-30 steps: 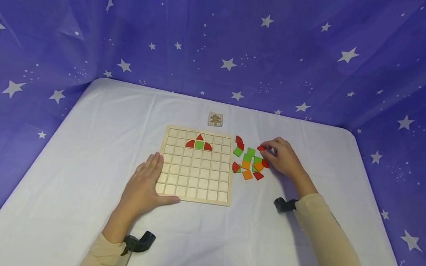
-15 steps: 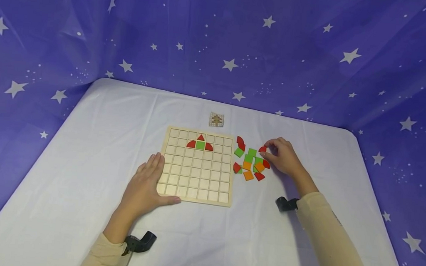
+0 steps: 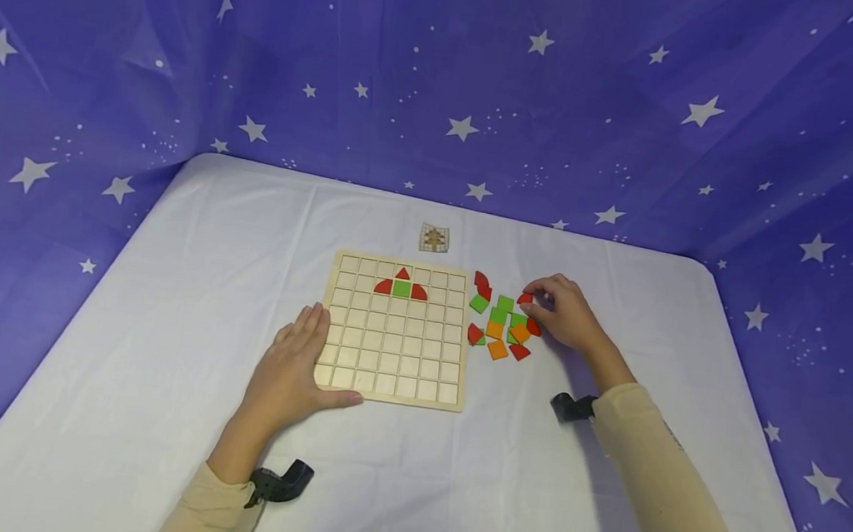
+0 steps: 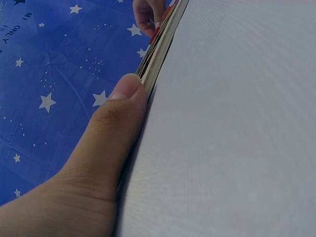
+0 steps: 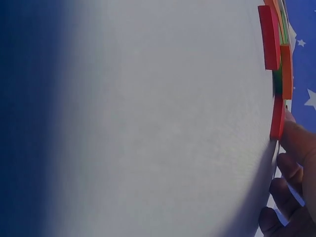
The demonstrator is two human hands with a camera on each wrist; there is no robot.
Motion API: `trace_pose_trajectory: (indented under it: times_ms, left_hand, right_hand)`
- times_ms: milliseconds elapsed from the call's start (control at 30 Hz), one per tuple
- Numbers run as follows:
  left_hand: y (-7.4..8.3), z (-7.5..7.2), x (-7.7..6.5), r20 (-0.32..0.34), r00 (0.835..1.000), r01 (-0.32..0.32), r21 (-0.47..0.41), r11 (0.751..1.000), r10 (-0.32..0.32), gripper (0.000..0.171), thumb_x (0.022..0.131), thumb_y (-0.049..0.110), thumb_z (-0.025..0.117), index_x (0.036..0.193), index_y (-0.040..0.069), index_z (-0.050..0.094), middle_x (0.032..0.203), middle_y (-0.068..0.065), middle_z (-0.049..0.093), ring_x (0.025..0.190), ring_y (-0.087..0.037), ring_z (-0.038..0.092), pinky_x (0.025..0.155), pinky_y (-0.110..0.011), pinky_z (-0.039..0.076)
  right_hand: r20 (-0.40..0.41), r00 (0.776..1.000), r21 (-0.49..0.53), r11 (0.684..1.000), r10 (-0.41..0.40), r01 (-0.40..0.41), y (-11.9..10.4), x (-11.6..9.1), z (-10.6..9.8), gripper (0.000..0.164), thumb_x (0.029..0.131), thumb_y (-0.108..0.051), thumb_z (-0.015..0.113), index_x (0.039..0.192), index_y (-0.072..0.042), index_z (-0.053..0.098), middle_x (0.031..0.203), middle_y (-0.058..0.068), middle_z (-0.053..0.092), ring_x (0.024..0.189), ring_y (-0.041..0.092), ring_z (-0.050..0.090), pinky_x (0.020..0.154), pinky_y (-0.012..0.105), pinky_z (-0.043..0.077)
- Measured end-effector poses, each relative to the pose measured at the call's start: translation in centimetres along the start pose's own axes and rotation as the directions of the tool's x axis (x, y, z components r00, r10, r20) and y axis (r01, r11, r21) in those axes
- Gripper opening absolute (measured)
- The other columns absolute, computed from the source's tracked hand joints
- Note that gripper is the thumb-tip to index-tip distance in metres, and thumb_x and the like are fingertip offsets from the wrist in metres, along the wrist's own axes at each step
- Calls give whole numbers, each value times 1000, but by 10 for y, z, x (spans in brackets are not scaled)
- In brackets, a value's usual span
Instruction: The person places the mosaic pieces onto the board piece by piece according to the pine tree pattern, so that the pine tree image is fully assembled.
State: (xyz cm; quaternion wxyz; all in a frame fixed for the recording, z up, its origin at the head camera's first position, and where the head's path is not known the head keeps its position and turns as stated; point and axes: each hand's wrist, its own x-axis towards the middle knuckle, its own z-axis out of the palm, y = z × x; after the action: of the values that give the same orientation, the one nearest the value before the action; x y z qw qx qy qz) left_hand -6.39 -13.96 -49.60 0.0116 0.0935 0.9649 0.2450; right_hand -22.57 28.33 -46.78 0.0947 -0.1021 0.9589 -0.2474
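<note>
A wooden grid board (image 3: 389, 355) lies on the white tablecloth, with a red triangle, two red quarter pieces and a green square (image 3: 400, 288) set near its far edge. My left hand (image 3: 297, 364) lies flat on the board's near left corner, and its thumb (image 4: 123, 98) presses the board's edge (image 4: 160, 49). My right hand (image 3: 547, 305) is at the right side of a pile of loose pieces (image 3: 500, 326). Its fingertips pinch a small red piece (image 3: 525, 298), seen edge-on as the red piece (image 5: 277, 118) against a fingertip (image 5: 296, 138).
A small pattern card (image 3: 433, 237) lies behind the board. Several red, green and orange pieces lie between the board and my right hand. Blue star-print cloth (image 3: 440, 92) walls the table (image 3: 170, 279) at the back and sides.
My right hand's fingers have shifted slightly round the red piece at the pile's far right. The left hand and the board have stayed put.
</note>
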Motion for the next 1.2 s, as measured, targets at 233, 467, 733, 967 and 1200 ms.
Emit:
trace_pose_trajectory:
  times_ms: [233, 467, 733, 967, 1200]
  left_hand:
    - [0, 0, -1, 3, 1000, 3, -8, 1000, -3, 141, 60, 88, 66, 158, 2, 14, 167, -14, 11, 156, -32, 11, 125, -50, 16]
    - [0, -1, -1, 2, 1000, 2, -14, 1000, -2, 141, 60, 89, 64, 158, 2, 15, 167, -14, 12, 155, -32, 11, 125, -50, 17]
    - [0, 0, -1, 0, 1000, 3, -10, 1000, -3, 140, 60, 87, 66, 158, 2, 15, 167, -14, 12, 155, -32, 11, 125, -50, 17]
    - [0, 0, -1, -1, 1000, 1, -10, 1000, -1, 140, 60, 88, 65, 158, 1, 15, 167, -14, 12, 155, -32, 11, 125, -49, 16]
    - [1, 0, -1, -1, 1000, 1, -8, 1000, -1, 140, 60, 86, 68, 158, 1, 15, 167, -14, 12, 155, -32, 12, 125, -49, 16]
  right_hand:
    - [-2, 1000, 24, 1000, 4, -4, -4, -1, 0, 29, 92, -25, 72, 117, -14, 62, 119, 10, 63, 119, 31, 48, 110, 52, 42]
    - [-20, 1000, 54, 999, 2, -1, -5, -3, 1, 31, 92, -25, 72, 120, -13, 64, 119, 9, 66, 115, 29, 50, 107, 51, 44]
    - [-46, 998, 84, 996, -35, 39, -1, -4, 4, 30, 93, -22, 71, 122, -15, 68, 116, 8, 67, 114, 28, 50, 106, 52, 43]
    - [-46, 999, 112, 993, -22, 27, 1, -6, 5, 32, 92, -26, 71, 124, -19, 68, 124, 7, 65, 118, 28, 48, 107, 53, 42]
    - [-56, 997, 58, 997, -52, 55, 2, -6, 6, 41, 87, -36, 76, 124, -18, 70, 118, 5, 65, 116, 27, 48, 103, 50, 44]
